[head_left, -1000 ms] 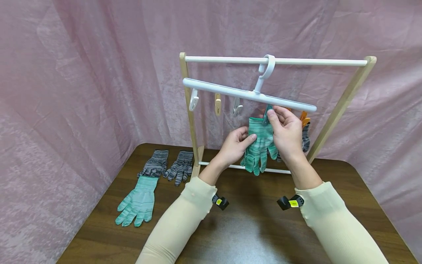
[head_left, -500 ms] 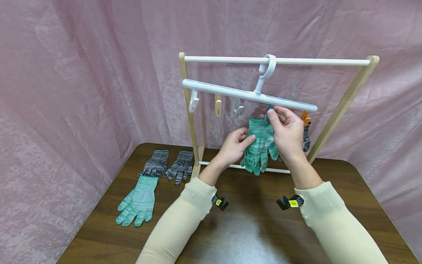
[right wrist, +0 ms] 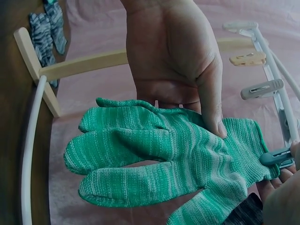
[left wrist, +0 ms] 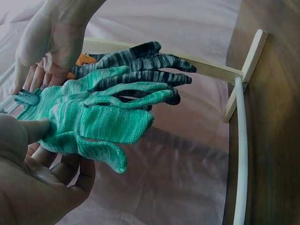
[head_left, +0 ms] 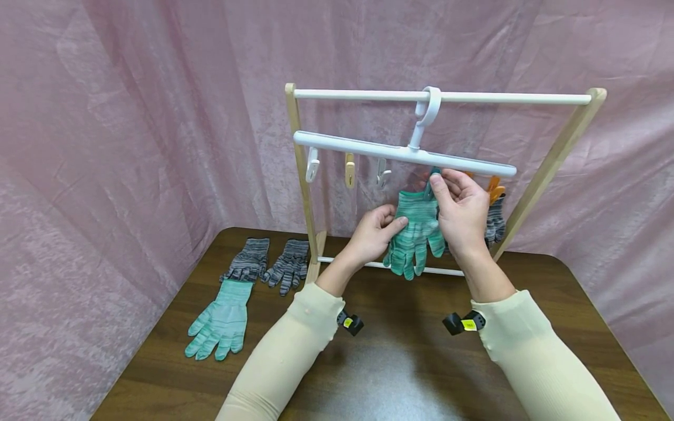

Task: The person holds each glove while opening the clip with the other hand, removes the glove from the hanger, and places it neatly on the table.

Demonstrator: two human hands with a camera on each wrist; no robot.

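Green glove (head_left: 413,234): striped knit, fingers hanging down, cuff at a teal clip (head_left: 430,182) under the white hanger (head_left: 400,153); the clip's bite is masked by fingers. Right hand (head_left: 463,216) pinches the clip; left hand (head_left: 371,234) holds the glove's side, thumb pressed on. Behind the green glove, a grey striped glove (head_left: 495,221), half hidden, on an orange clip (head_left: 494,188). Hanger hooks on the wood-framed rack (head_left: 547,164).

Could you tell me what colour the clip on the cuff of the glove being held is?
The clip is teal, seen best from the right wrist.
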